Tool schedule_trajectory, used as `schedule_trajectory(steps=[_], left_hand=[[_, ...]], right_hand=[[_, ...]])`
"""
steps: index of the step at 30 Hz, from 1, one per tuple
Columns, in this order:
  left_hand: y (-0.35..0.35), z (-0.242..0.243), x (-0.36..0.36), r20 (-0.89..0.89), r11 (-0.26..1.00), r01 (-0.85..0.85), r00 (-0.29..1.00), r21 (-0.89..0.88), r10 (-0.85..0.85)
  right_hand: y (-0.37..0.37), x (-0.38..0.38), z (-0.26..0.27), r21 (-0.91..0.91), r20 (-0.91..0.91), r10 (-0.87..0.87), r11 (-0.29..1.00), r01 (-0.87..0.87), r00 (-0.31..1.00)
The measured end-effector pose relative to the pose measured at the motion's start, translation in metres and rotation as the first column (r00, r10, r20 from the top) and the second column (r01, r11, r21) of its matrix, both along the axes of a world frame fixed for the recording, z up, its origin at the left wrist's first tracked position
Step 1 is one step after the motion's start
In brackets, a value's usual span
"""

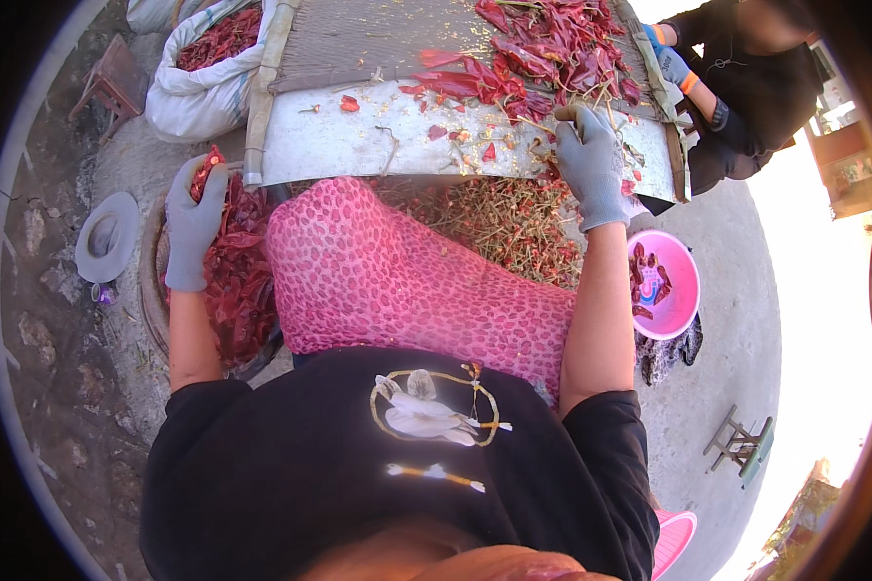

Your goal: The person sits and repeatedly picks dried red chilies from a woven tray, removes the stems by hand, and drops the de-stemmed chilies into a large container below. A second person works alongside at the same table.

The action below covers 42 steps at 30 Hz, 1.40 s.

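Observation:
My left hand [195, 225], in a grey knit glove, grips a dried red chilli pepper [207, 174] over a basket [152, 290] filled with dried red chilli pieces [240, 290]. My right hand [592, 167], gloved alike, is at the near edge of the work table [320, 138]. Its fingers are curled beside thin dry stems [534, 125]; whether they pinch one is unclear. Just beyond it lies a pile of dried red chillies [552, 58] on the table's woven mat [378, 36]. Seeds and chilli scraps are scattered along the pale front strip.
Chilli stems [509, 225] are heaped below the table, beyond my pink patterned lap cloth [407, 276]. A pink basin [679, 283] at right holds several chillies. At upper left stand a white sack [189, 109] of chillies and a stool [116, 83]. Another person's gloved hand [672, 65] touches the table's right side.

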<state>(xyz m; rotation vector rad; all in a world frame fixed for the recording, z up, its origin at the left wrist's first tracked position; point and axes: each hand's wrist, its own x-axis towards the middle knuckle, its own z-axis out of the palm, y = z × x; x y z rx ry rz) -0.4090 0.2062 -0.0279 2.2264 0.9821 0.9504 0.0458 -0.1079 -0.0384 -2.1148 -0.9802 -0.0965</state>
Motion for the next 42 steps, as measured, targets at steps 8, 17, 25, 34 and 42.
schedule_trajectory(steps=[8, 17, 25, 34, 42], left_hand=[[-0.009, -0.007, -0.036, -0.512, 0.951, 0.05, 0.851, 0.307, 0.121], [-0.091, 0.045, 0.171, 0.02, 0.819, 0.561, 0.824, 0.119, -0.567], [-0.125, 0.034, 0.302, 0.19, 0.687, 0.727, 0.676, -0.013, -0.712], [-0.156, 0.037, 0.308, 0.318, 0.507, 0.802, 0.593, -0.316, -0.74], [-0.11, 0.037, 0.295, 0.601, 0.513, 0.732, 0.672, -0.448, -0.433]], right_hand=[[0.031, -0.032, 0.009, -0.352, 0.202, -0.026, 0.931, 0.097, 0.979], [0.042, -0.024, -0.015, -0.198, 0.34, -0.125, 0.959, 0.201, 0.932], [0.011, -0.017, 0.017, -0.041, -0.102, -0.164, 0.986, 0.161, 0.981], [-0.007, -0.046, 0.04, 0.176, -0.451, 0.092, 0.984, -0.013, 0.888], [-0.033, -0.055, 0.067, -0.379, -0.449, 0.124, 0.871, -0.314, 0.885]])
